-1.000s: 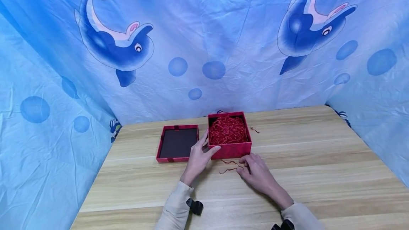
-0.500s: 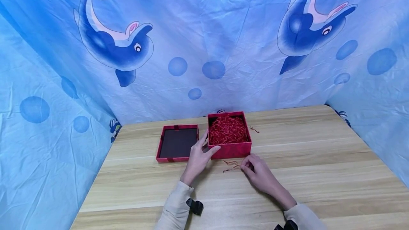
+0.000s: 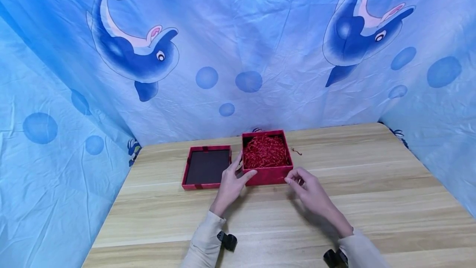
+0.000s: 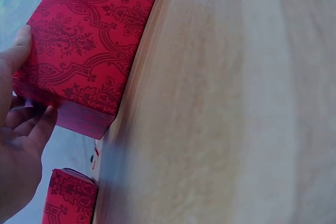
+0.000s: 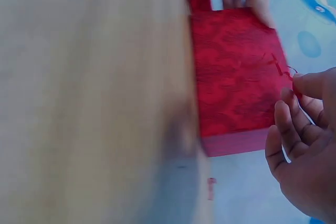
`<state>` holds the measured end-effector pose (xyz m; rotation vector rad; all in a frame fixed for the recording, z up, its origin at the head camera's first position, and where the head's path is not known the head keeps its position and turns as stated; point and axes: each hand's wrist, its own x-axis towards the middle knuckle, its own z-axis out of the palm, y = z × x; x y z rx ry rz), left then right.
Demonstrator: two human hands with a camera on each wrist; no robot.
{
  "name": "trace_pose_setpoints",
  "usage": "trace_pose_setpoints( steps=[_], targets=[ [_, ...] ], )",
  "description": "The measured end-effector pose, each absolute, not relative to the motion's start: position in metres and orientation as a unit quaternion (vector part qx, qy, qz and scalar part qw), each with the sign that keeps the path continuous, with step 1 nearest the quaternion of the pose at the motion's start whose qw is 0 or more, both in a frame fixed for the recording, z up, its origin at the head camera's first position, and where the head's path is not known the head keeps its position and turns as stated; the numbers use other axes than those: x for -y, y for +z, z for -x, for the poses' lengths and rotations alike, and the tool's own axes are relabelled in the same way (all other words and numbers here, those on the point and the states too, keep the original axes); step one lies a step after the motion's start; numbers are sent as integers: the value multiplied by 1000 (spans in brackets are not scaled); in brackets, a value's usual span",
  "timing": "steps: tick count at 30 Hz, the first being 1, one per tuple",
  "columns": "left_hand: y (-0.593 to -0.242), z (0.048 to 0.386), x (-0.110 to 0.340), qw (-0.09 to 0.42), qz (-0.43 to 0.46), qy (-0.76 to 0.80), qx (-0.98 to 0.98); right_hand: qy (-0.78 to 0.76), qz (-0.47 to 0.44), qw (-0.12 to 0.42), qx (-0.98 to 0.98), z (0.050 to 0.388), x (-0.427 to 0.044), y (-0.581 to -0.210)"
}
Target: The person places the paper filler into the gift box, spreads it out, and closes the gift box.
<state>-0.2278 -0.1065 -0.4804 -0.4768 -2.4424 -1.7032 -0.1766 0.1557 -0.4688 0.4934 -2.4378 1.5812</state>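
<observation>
A red patterned gift box (image 3: 269,175) stands on the table, filled with crinkled red paper shreds (image 3: 265,152). My left hand (image 3: 229,187) holds the box at its near left corner, thumb on the front wall and fingers along the left side. Just off the box's near right corner, my right hand (image 3: 310,191) is raised above the table. Between its thumb and forefinger it pinches a few red paper strands (image 5: 281,68), plain in the right wrist view against the box's front.
Left of the box lies its lid (image 3: 208,166), inside up, red-rimmed with a black lining. One stray red strand (image 3: 296,151) lies on the wooden table (image 3: 372,185) right of the box. A blue dolphin-print curtain (image 3: 238,53) hangs behind and at both sides.
My right hand has gathered the loose strands from the table before the box and lifted them up and to the right. My left hand, the box and the lid have stayed put.
</observation>
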Motion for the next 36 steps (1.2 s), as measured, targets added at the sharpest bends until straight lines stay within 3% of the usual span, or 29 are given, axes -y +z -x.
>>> trace_pose_setpoints(
  steps=[9, 20, 36],
  targets=[
    [-480, 228, 107, 61, 155, -562, 810, 516, -207, 181, 811, 198, -157, -431],
    [-480, 228, 107, 61, 157, -563, 809, 508, -173, 163, 828, 229, -147, -419],
    [-480, 228, 107, 59, 154, -561, 811, 456, -153, 179, 858, 237, -157, -435]
  ],
)
